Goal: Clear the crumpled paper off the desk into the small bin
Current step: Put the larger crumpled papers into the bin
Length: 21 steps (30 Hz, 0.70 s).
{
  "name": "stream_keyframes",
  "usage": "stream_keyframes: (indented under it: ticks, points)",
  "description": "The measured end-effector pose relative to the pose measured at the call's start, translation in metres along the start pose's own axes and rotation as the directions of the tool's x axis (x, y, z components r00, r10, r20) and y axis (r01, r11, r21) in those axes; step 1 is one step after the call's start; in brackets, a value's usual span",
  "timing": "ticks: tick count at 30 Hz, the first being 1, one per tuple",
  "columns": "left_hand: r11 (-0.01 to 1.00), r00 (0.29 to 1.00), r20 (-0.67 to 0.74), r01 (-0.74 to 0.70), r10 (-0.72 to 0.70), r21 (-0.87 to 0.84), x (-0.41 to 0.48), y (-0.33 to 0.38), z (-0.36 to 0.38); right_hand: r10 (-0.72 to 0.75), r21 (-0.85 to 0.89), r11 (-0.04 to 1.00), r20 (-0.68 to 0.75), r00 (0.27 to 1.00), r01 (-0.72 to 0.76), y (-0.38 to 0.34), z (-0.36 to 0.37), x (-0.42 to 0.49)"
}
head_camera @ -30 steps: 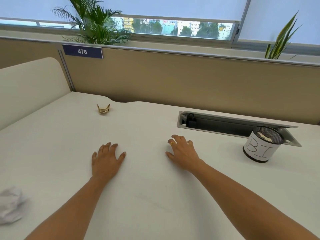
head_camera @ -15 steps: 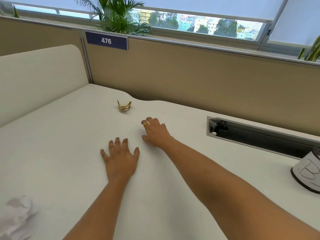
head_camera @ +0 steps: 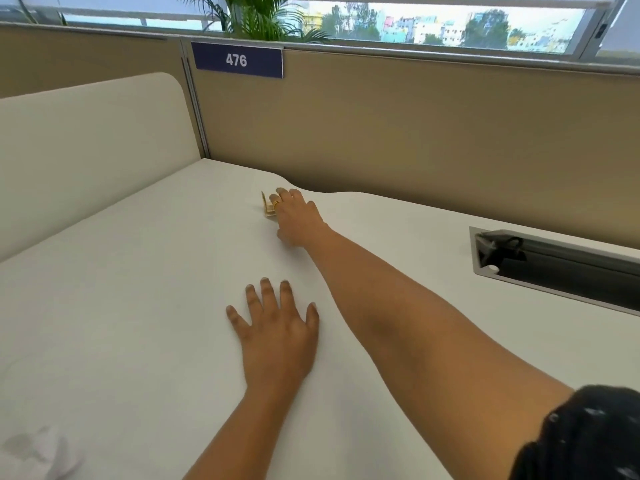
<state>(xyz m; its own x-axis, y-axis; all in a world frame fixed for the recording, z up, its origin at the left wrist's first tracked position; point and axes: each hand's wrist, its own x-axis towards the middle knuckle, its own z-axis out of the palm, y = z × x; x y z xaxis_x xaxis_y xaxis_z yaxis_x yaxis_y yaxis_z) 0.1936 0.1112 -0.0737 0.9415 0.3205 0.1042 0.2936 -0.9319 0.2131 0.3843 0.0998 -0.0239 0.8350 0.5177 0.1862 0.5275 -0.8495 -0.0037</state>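
Reaching way out with my right hand (head_camera: 299,216) to the little tan scrap of paper (head_camera: 267,206) near the back edge of the desk (head_camera: 138,289). My fingers are on it, but I can't tell if they've got a grip. Meanwhile my left hand (head_camera: 277,336) lies flat and open on the desk, and a blurry white crumpled wad (head_camera: 38,452) sits at my near left.

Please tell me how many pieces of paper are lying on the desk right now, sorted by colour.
Brown paper: 1, at the fingertips of the right hand
White crumpled paper: 1, at the near left edge of the desk
Total: 2
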Motion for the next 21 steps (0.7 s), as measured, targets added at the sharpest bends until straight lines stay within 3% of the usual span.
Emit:
stream_keyframes:
  ticks: [6,10,16,21]
  points:
    - [1.000,0.999,0.042,-0.006,0.005,0.026,-0.001,-0.001,-0.002,0.026,-0.027,0.999,0.167,0.986,-0.022,0.000,0.004,0.022]
    - [1.000,0.998,0.059,0.004,-0.005,0.010,0.002,-0.001,-0.001,0.060,0.015,0.997,0.347,0.936,-0.070,0.004,0.010,0.024]
    - [1.000,0.998,0.053,0.014,-0.014,-0.004,0.002,-0.001,-0.001,0.055,0.121,0.990,0.122,0.991,-0.070,0.015,0.016,0.006]
    - [1.000,0.999,0.047,0.019,-0.019,-0.009,0.001,-0.001,-0.003,0.143,0.389,0.905,0.098,0.985,-0.170,0.025,0.012,-0.008]
